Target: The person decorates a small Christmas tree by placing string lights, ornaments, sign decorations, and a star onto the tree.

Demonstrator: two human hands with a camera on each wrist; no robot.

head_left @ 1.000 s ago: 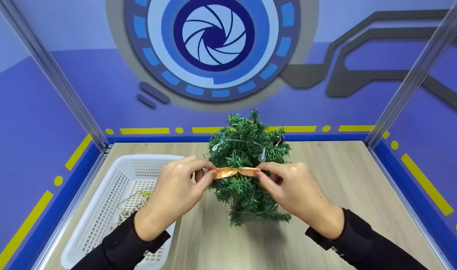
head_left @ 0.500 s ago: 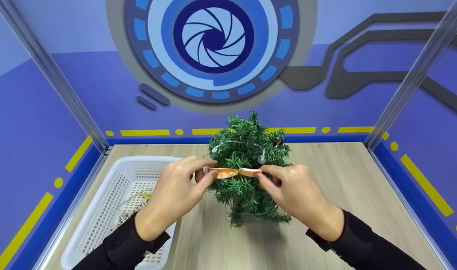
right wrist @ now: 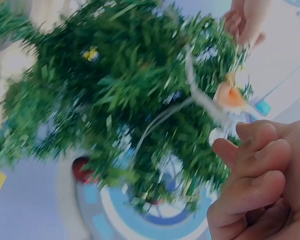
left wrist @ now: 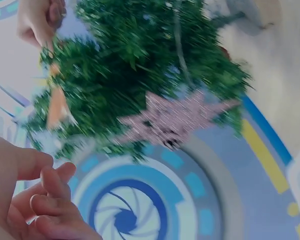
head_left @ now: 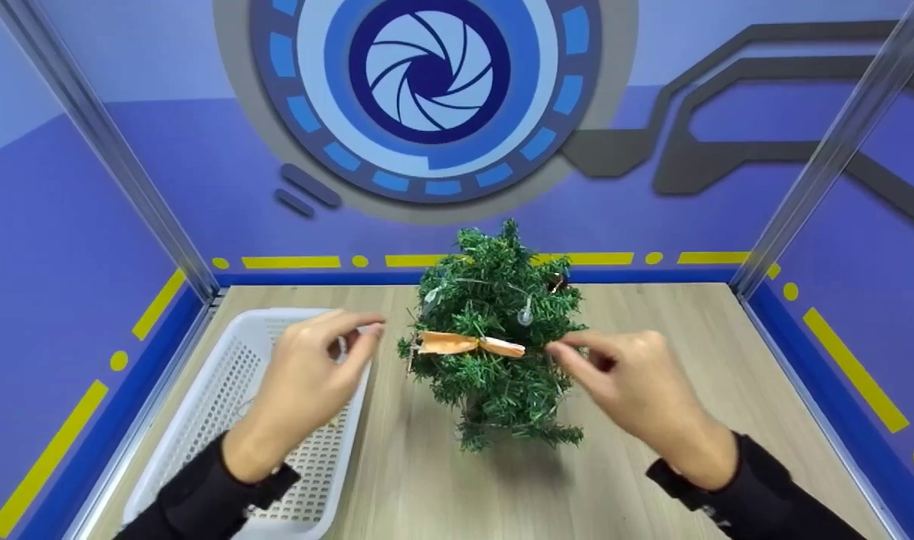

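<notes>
An orange bow (head_left: 449, 343) lies across the front of a small green artificial Christmas tree (head_left: 494, 386), its two loops spread to either side. To the bow's left, over the white basket's edge, my left hand (head_left: 311, 379) hovers with thumb and forefinger close together and nothing seen between them. My right hand (head_left: 641, 386) is beside the tree's right side, fingertips just off the bow's right end, loosely curled. In the left wrist view a pinkish glittery star (left wrist: 170, 122) hangs on the branches. A clear bulb (head_left: 525, 313) sits above the bow.
The white perforated basket (head_left: 348, 450) stands left of the tree, its contents mostly hidden by my left arm. A dark red ball (right wrist: 82, 170) hangs on the tree. Wooden tabletop (head_left: 682, 360) extends on the right. Printed walls (head_left: 164, 165) enclose the table.
Both hands have let go of the bow's ends and moved apart, left hand leftward, right hand rightward. The bow stays on the tree, its left loop now fully visible.
</notes>
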